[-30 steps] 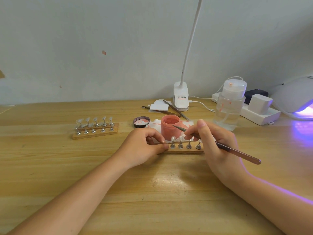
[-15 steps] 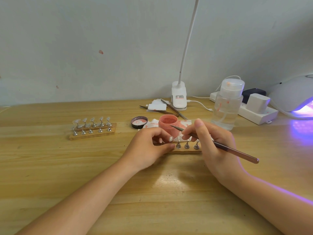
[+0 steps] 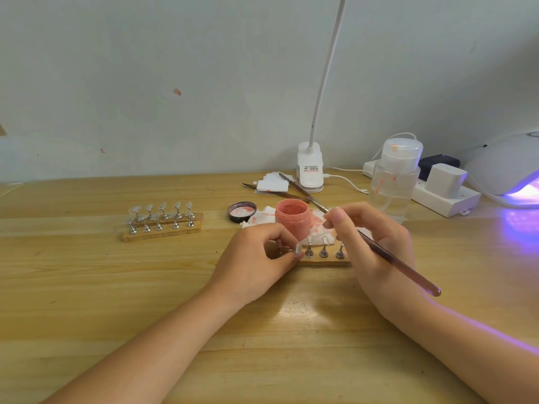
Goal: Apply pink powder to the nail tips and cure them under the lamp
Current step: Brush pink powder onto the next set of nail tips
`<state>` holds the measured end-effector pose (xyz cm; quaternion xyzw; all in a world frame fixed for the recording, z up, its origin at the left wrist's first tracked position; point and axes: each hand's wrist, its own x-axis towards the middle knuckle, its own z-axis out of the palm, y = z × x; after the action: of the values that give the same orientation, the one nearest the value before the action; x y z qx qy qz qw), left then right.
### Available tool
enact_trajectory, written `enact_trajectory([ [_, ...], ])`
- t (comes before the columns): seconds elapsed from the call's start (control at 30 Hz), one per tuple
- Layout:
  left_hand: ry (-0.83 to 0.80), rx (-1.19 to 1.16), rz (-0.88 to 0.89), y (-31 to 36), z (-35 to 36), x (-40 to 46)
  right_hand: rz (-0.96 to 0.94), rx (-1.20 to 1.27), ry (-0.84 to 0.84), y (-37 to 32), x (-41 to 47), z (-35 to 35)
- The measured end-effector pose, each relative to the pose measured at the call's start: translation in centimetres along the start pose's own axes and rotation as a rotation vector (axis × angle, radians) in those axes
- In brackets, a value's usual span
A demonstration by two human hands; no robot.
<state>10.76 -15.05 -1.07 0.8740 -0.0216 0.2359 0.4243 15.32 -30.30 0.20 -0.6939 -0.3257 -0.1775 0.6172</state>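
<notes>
An open jar of pink powder (image 3: 292, 218) stands on a stained white tissue (image 3: 262, 217) at the table's middle. In front of it lies a wooden strip (image 3: 326, 261) with metal stands bearing nail tips (image 3: 323, 241). My left hand (image 3: 256, 262) pinches one stand with a nail tip (image 3: 297, 249) at the strip's left end. My right hand (image 3: 376, 243) grips a long brown brush (image 3: 402, 268), with its tip near the jar's right side. The UV curing lamp (image 3: 507, 173) glows violet at the far right.
A second wooden strip (image 3: 163, 230) with clear nail tips sits at the left. The jar's black lid (image 3: 242, 212) lies beside the tissue. Behind are a clip lamp (image 3: 310, 173), spare tools (image 3: 291, 189), a clear pump bottle (image 3: 393, 182) and a power strip (image 3: 446, 196) with plugs.
My left hand has closed on the leftmost stand and drawn it a little off the strip's end. My right hand with the brush has stayed near the jar.
</notes>
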Motion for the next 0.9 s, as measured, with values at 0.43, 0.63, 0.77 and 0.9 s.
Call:
enact_trajectory([
  [0.43,0.182,-0.160,0.027,0.6,-1.0,0.3,0.119,0.161,0.013,-0.3,2.8,-1.0],
  [0.63,0.213,-0.155,0.116,0.5,-0.8,0.3,0.179,-0.010,-0.114,0.5,7.1,-0.3],
  [0.77,0.229,-0.151,0.130,0.3,-0.8,0.4,0.153,-0.273,-0.203,1.3,8.8,1.1],
  [0.9,0.227,-0.152,0.122,0.1,-0.8,0.4,0.174,-0.485,-0.324,1.8,9.3,2.7],
])
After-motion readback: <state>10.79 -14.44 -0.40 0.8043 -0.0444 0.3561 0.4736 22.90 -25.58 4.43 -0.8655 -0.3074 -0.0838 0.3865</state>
